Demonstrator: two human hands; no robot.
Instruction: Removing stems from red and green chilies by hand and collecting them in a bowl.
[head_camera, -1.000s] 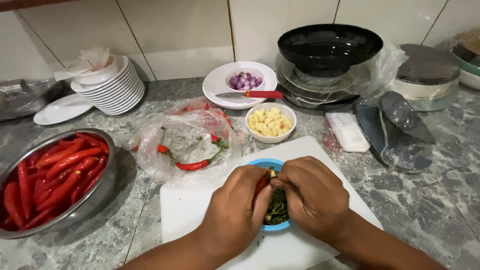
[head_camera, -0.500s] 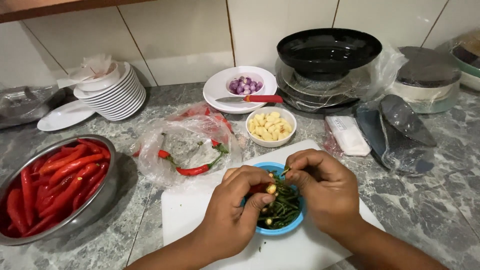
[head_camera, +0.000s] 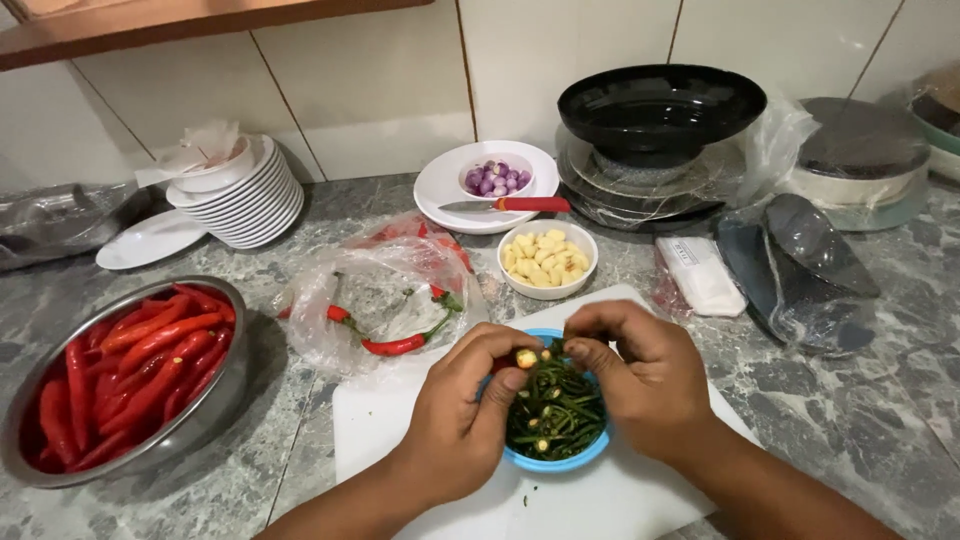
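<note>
Both my hands meet over a small blue bowl (head_camera: 560, 466) filled with green chili stems (head_camera: 560, 412). The bowl stands on a white cutting board (head_camera: 380, 430). My left hand (head_camera: 460, 420) is closed around a chili (head_camera: 526, 358); only its pale torn top shows between the fingertips. My right hand (head_camera: 640, 385) pinches a green stem right beside that top, just above the bowl. A steel bowl (head_camera: 215, 405) of red chilies (head_camera: 130, 360) stands at the left.
A clear plastic bag (head_camera: 380, 290) holding a few red chilies lies behind the board. Behind it are a white bowl of peeled garlic (head_camera: 547, 260), a red-handled knife (head_camera: 505, 205) on a white plate with shallots, stacked white plates (head_camera: 240, 195) and a black bowl (head_camera: 660, 100).
My hands have drawn slightly apart over the blue bowl, uncovering the heap of stems. The chili's pale top now shows at my left fingertips.
</note>
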